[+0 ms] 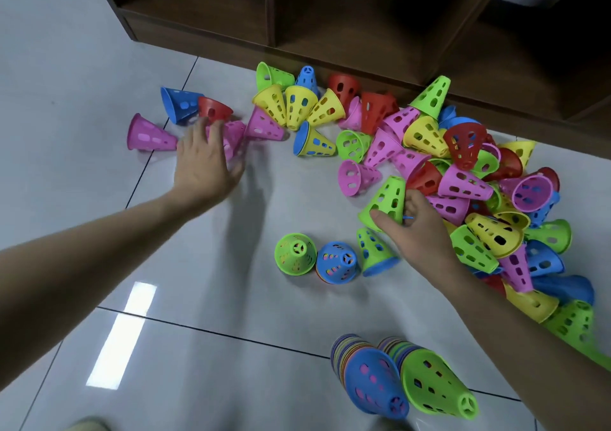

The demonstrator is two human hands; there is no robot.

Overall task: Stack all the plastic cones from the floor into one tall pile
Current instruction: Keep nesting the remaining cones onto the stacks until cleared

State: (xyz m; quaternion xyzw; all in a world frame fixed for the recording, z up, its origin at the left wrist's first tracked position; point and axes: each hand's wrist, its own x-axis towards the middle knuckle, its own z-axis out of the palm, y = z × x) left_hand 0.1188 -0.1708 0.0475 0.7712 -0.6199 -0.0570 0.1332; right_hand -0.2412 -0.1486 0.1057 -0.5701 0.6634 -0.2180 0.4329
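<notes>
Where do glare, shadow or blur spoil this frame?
Head view: a bright strip of glare lies on the floor tiles; soft arm shadows fall mid-floor; the left hand is slightly smeared at the fingertips; the shelf compartments are dark; the right hand and its green cone are sharp.

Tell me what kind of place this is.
Probably an indoor playroom or classroom, though that is a guess: a glossy tiled floor, a low dark wooden cubby shelf along the wall, and dozens of bright plastic cones strewn about, some already in stacks.
</notes>
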